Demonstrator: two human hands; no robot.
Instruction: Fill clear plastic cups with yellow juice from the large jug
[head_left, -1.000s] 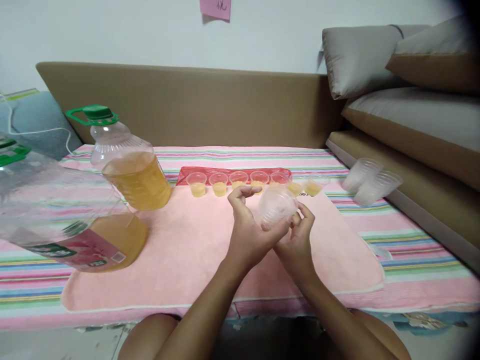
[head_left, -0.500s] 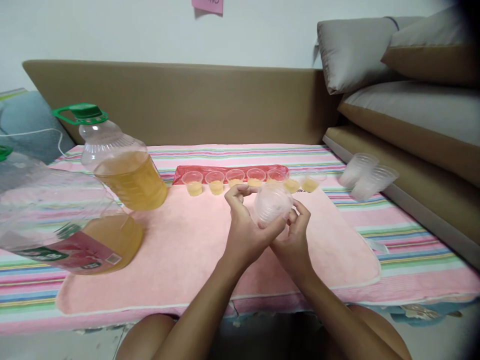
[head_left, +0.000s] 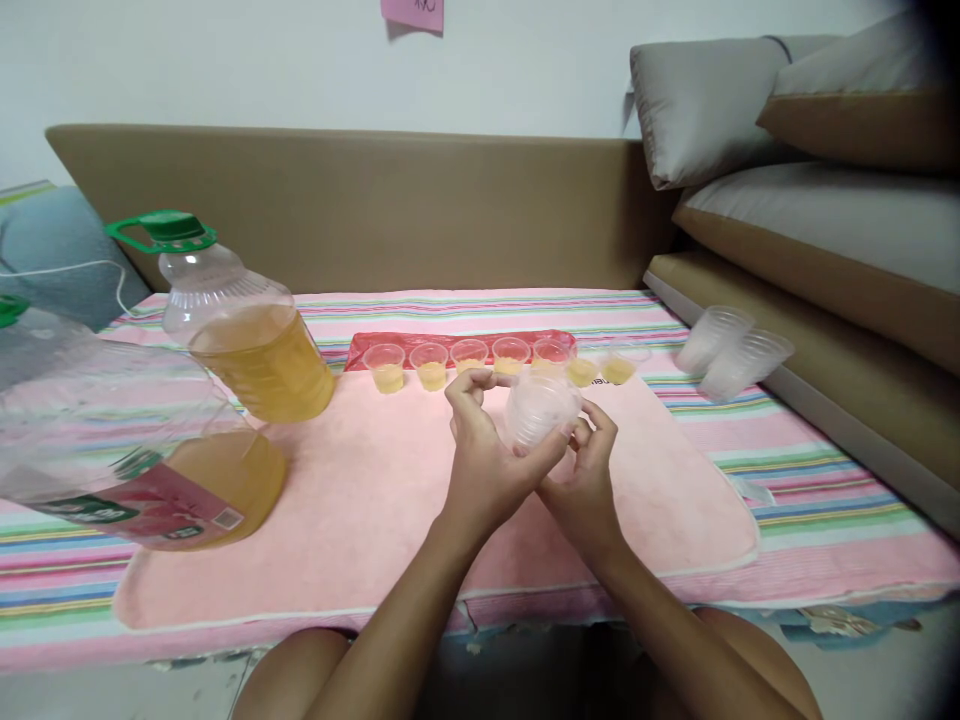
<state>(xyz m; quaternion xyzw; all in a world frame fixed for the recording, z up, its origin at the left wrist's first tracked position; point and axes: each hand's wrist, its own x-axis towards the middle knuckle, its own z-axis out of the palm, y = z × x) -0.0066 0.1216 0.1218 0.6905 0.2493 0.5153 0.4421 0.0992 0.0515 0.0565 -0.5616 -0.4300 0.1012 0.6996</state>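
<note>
Above the pink mat, both my hands hold a stack of clear plastic cups [head_left: 541, 408], tilted with the rims away from me. My left hand [head_left: 487, 450] is closed round the stack's left and near side, its thumb reaching across the front. On the right side, my right hand [head_left: 589, 460] grips it with bent fingers, partly hidden behind the left thumb. Just beyond stands a row of several clear plastic cups [head_left: 432, 370] with yellow liquid low in them; the hands cover part of that row.
Two big plastic bottles of yellow liquid, an upright one [head_left: 255, 350] and a nearer labelled one [head_left: 217, 490], stand at left. A red plastic package [head_left: 360, 350] lies behind the row. More stacked cups [head_left: 742, 365] lie at right beside cushions [head_left: 825, 220]. Under everything is a pink mat [head_left: 360, 500].
Almost nothing differs. My hands and the cup stack appear slightly further left, along with a small shift of the whole view.
</note>
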